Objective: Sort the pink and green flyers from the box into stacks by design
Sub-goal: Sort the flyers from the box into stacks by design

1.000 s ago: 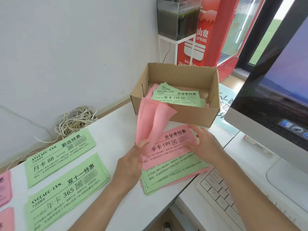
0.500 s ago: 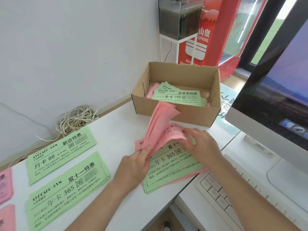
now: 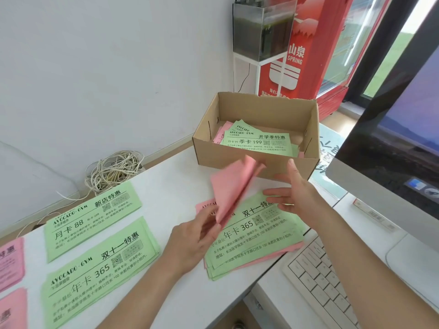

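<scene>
Few pink paper flyers (image 3: 231, 191) pinched upright in left hand (image 3: 192, 241), backs outward, freeing mixed green-topped pile (image 3: 256, 241) beneath; right hand (image 3: 294, 193) open, hovering, empty.

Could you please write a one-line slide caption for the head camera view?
Left hand lifts pink flyers off a mixed pile; right hand open above it.

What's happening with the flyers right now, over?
Left hand pinching pink flyers, lifted off mixed pile. Right hand open, empty. Box still has flyers. Nothing in the way.
</scene>
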A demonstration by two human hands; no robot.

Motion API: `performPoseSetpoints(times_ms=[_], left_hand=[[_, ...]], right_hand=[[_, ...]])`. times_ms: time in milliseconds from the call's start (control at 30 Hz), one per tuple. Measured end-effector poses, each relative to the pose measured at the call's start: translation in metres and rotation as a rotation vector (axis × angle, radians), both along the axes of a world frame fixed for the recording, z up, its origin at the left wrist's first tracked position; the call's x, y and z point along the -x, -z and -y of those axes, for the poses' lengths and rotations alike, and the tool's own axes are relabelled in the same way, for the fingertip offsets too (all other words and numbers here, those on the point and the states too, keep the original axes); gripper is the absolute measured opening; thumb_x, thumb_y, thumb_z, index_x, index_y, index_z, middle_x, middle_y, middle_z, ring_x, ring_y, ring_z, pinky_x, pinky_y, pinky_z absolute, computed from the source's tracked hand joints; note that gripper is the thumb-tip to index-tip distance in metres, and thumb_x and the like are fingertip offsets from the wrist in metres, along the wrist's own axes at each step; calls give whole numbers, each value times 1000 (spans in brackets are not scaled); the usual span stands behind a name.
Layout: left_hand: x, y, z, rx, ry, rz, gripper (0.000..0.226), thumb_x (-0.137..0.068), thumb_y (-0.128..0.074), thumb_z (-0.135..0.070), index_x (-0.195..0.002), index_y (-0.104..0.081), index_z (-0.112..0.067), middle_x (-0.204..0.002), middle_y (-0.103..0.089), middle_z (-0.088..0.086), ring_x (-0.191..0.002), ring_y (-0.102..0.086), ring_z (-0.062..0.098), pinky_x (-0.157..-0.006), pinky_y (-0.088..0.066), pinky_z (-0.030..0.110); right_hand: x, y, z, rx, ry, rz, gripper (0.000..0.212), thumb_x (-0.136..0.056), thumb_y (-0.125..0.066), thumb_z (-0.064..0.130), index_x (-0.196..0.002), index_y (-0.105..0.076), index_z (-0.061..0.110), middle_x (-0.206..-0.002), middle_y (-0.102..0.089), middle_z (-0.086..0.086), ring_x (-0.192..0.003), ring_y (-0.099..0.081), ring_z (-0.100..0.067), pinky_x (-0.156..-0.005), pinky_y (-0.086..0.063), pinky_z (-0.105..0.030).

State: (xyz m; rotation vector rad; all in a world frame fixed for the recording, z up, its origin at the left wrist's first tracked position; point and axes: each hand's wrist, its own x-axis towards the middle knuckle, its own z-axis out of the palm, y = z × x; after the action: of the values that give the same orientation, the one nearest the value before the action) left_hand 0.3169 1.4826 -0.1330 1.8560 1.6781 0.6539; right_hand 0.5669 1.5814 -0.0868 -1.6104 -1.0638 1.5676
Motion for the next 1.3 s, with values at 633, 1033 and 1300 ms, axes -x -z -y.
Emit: performPoseSetpoints(times_ms=[633, 1033, 1300], left_hand=[[-31, -24, 0, 23, 255, -778, 40, -84, -42, -9, -122, -47, -21, -130, -43, 6, -87, -59, 31, -63, -41, 34], [-18, -37, 30, -175, -563, 325, 87, -77, -75, -10, -142, -23, -38, -138, -35, -18, -127, -35, -1, -104, -30, 24], [55, -77, 117, -8, -583, 796, 100, -58, -80, -5, -136, -34, -47, -121, -62, -7, -113, -56, 7, -100, -43, 36]], right_hand=[[8, -31, -3, -13, -372, 435, 96, -70, -23, 92, -125, -60, 22, -120, -64, 0, -112, -60, -25, -102, -42, -49], [14, -57, 39, -403, -292, 215, 37, -95, -47, -1, -105, -59, 33, -95, -73, 7, -85, -71, -13, -73, -60, -41], [76, -67, 114, -373, -542, -165, 34, -91, -52, -9, -115, -62, 13, -98, -74, -12, -93, -70, -29, -82, -57, -44]])
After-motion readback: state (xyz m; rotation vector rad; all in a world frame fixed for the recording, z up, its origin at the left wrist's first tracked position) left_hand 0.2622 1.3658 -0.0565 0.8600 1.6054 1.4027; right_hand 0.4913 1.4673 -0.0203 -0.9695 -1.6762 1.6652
